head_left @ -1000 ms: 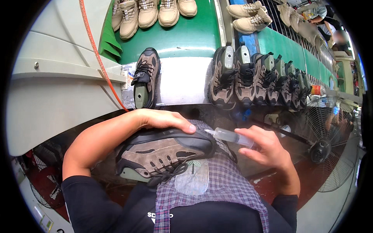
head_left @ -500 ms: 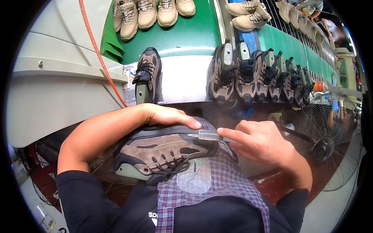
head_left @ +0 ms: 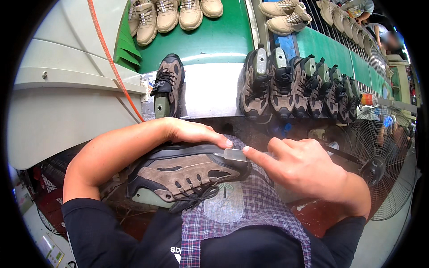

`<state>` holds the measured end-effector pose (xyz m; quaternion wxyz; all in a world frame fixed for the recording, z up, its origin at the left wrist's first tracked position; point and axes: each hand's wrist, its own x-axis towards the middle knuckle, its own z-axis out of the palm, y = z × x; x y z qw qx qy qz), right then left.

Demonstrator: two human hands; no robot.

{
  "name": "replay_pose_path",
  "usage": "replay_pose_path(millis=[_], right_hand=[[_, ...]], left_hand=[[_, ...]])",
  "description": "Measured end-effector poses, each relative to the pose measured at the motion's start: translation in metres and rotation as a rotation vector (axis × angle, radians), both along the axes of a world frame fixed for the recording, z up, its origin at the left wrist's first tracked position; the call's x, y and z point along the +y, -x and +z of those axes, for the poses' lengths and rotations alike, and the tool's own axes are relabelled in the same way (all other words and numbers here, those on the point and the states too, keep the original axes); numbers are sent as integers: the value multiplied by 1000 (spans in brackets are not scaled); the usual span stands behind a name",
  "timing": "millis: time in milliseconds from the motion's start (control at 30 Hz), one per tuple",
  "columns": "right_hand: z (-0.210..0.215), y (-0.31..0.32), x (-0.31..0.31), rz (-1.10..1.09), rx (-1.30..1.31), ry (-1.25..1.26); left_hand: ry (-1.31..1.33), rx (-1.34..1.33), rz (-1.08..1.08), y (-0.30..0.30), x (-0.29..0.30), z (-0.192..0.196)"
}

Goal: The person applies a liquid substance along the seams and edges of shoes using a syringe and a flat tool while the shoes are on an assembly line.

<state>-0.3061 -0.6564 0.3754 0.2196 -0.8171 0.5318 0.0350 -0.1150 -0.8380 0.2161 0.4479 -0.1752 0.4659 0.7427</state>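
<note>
A brown and black lace-up shoe [head_left: 178, 173] lies on its side against my checked apron, sole edge up and toe to the right. A pale green last shows at its heel opening. My left hand [head_left: 201, 134] grips it from above, thumb on the black sole edge near the toe; the other fingers are partly hidden. My right hand [head_left: 299, 163] is closed around a flat, silvery tool [head_left: 233, 154], perhaps a brush or scraper, with the forefinger stretched along it. The tool's pale tip touches the seam between sole and upper.
A matching shoe [head_left: 169, 85] stands on the bench edge ahead, with several more [head_left: 281, 87] in a row at right. Beige shoes [head_left: 191, 15] sit on the green surface behind. A fan [head_left: 380, 165] stands at right, and an orange hose [head_left: 107, 53] hangs at left.
The tool has shifted slightly left along the seam and its flat face has tilted. My right wrist has moved a little outward. My left hand and the shoe have hardly moved.
</note>
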Motion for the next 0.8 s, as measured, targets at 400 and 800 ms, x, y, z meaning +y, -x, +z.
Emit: replay_pose_path(millis=[400, 800], right_hand=[[4, 0, -9, 31, 35, -33], [4, 8, -5, -39, -13, -117]], left_hand=[[14, -11, 6, 2, -2, -2], [0, -47, -4, 1, -4, -6]])
